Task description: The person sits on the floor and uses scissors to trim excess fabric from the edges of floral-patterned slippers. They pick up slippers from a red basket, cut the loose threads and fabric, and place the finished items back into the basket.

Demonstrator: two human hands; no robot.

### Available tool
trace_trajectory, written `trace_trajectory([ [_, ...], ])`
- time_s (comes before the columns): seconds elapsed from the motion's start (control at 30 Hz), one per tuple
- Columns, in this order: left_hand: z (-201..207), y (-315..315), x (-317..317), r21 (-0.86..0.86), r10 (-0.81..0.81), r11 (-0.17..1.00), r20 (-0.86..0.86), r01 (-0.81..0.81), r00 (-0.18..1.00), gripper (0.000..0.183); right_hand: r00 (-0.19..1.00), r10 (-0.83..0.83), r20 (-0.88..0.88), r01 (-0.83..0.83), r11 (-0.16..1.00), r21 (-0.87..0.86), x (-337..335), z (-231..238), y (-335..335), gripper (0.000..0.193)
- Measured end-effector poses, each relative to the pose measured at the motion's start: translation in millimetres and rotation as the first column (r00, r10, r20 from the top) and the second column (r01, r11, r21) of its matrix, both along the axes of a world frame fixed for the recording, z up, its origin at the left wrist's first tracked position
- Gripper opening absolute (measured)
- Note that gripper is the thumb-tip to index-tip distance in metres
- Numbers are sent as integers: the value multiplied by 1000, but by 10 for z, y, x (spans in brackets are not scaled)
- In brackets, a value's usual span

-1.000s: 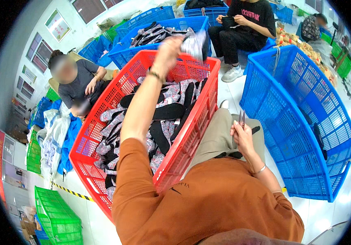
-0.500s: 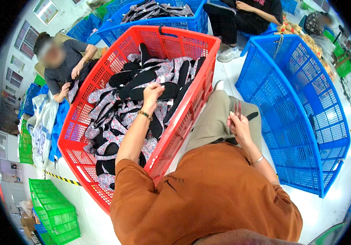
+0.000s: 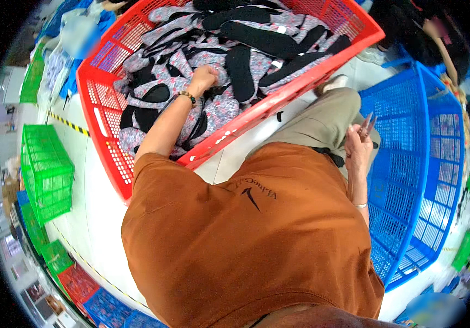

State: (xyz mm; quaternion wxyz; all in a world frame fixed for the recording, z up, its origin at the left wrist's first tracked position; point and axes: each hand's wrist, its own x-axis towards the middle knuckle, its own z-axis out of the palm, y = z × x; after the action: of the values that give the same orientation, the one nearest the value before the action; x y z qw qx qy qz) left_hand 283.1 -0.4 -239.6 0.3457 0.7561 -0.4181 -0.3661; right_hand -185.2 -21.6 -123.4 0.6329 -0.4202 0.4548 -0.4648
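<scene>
- Slippers (image 3: pixel 169 63), many, grey floral with black soles: heaped in the red basket (image 3: pixel 295 90), ahead and to the left of the person.
- Left hand (image 3: pixel 205 79): fingers curled narrow, at the middle of the heap; whether a slipper is gripped, cannot tell. Bead bracelet (image 3: pixel 188 98) at the wrist.
- Black-soled slipper (image 3: pixel 240 74): just right of the left hand, sole up, long axis running near to far.
- Larger black sole (image 3: pixel 259 39): on the far side of the left hand, long axis mostly left to right, its right end slightly nearer.
- Right hand (image 3: pixel 358 146): closed around metal snips (image 3: pixel 367 126), beside the bent knee, well apart from the slippers.
- Snips: long axis near to far, tips pointing far and slightly right, blades a little apart.
- Blue basket (image 3: pixel 393 164): right of the right hand.
- Green basket (image 3: pixel 49 169): on the floor, left of the red basket.
</scene>
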Motion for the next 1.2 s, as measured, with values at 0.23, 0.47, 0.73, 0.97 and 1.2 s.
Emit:
trace_trajectory([
  [0.23, 51, 115, -269, -44, 50, 998, 334, -38, 941, 43, 986, 127, -108, -126, 992, 19, 221, -22, -48, 16],
  [0.47, 263, -407, -416, 321, -39, 947, 64, 17, 997, 60, 978, 204, -36, -201, 977, 67, 432, -26, -89, 20],
  [0.73, -798, -924, -216, 113, 454, 887, -395, -448, 799, 46, 964, 264, -35, -261, 963, 70, 507, 70, -34, 19],
  [0.97, 1064, -921, -909, 95, 173, 957, -945, -274, 278, 18, 984, 157, -80, -160, 987, -27, 164, 130, -10, 19],
  [1.2, 2021, -283, -1900, -427, -432, 891, -690, 155, 581, 40, 997, 77, -5, -76, 981, -179, 175, 543, -200, 32],
])
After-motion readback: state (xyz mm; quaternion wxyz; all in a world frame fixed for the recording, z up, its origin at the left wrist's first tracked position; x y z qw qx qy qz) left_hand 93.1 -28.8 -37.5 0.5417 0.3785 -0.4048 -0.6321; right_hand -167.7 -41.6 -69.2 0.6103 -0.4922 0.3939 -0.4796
